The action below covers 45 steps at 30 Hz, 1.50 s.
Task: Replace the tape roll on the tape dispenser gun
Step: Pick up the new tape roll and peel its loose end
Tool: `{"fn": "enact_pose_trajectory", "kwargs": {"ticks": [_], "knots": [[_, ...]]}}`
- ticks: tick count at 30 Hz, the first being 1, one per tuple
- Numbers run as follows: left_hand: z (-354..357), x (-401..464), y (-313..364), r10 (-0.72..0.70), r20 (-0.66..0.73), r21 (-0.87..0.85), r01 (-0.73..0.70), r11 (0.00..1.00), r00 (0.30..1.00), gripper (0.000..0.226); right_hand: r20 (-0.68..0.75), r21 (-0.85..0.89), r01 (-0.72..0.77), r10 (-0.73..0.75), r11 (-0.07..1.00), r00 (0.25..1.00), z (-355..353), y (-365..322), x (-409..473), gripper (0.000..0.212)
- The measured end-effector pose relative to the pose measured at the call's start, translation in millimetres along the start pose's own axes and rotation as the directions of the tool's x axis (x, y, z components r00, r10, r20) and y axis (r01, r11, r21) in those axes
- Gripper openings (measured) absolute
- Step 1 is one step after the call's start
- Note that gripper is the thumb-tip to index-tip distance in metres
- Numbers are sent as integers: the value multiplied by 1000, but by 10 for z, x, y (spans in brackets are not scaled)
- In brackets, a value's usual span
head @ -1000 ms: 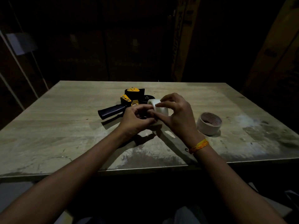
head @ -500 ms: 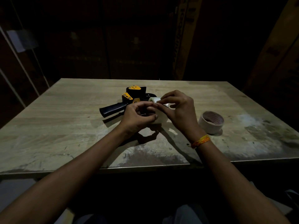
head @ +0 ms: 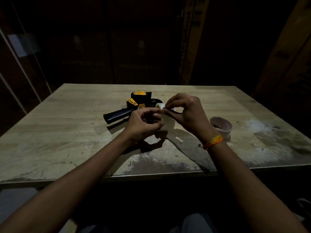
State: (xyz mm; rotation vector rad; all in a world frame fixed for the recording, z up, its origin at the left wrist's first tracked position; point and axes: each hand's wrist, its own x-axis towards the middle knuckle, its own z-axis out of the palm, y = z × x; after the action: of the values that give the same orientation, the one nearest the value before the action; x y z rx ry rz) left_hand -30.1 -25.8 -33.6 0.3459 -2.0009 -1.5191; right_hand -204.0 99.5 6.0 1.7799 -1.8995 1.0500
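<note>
A whitish tape roll [head: 166, 122] is held just above the wooden table [head: 67, 132], between both hands. My left hand [head: 143, 122] grips its left side. My right hand [head: 186, 113] pinches the roll's top edge with thumb and forefinger. Behind the hands lies the black and yellow tape dispenser gun [head: 129, 106] on its side, its black handle pointing left. A second, thin tape roll [head: 221, 126] with a pinkish core sits on the table to the right of my right wrist.
The table's front edge [head: 151, 174] runs across the lower middle of the view. Dark cardboard boxes [head: 277, 56] stand behind and to the right of the table. A small scrap [head: 179, 139] lies on the table below my right hand.
Both hands have stayed on the whitish roll. My right fingers have shifted a little along its top edge and the roll has turned slightly.
</note>
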Motion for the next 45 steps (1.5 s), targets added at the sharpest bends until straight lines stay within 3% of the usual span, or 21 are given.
{"fn": "enact_pose_trajectory", "kwargs": {"ticks": [11, 16, 20, 27, 30, 32, 34, 37, 40, 45], "knots": [[-11, 15, -38, 13, 20, 3, -13, 1000, 1000, 45, 58, -131, 78, -71, 988, 996, -100, -101, 16, 20], [-62, 62, -123, -118, -33, -228, 108, 968, 992, 30, 80, 158, -73, 61, 985, 995, -80, -20, -78, 36], [-52, 76, -74, -209, -42, -283, 189, 940, 977, 24, 117, 337, -166, 134, 927, 984, -41, 41, -162, 50], [-34, 71, -29, -237, -40, -284, 216, 934, 971, 24, 108, 386, -242, 217, 890, 970, -20, 29, -209, 54], [-43, 73, -41, -237, -37, -283, 217, 934, 971, 38, 89, 366, -336, 327, 868, 941, 22, -46, -249, 58], [-36, 67, -30, -236, -52, -285, 213, 935, 970, 42, 94, 395, -489, 496, 777, 863, 83, -122, -303, 62], [-21, 56, -21, -227, -60, -258, 205, 944, 972, 42, 229, 524, -631, 619, 572, 751, 140, -176, -347, 48], [-25, 43, -38, -189, -23, -264, 177, 948, 982, 49, 439, 708, -660, 575, 251, 690, 124, -283, -368, 14], [-45, 40, -53, -142, 2, -256, 138, 957, 990, 51, 449, 742, -652, 607, 157, 656, 64, -412, -339, 18], [-19, 32, -78, -104, 13, -185, 104, 977, 995, 27, 449, 779, -627, 723, -29, 525, 128, -529, -372, 21]]}}
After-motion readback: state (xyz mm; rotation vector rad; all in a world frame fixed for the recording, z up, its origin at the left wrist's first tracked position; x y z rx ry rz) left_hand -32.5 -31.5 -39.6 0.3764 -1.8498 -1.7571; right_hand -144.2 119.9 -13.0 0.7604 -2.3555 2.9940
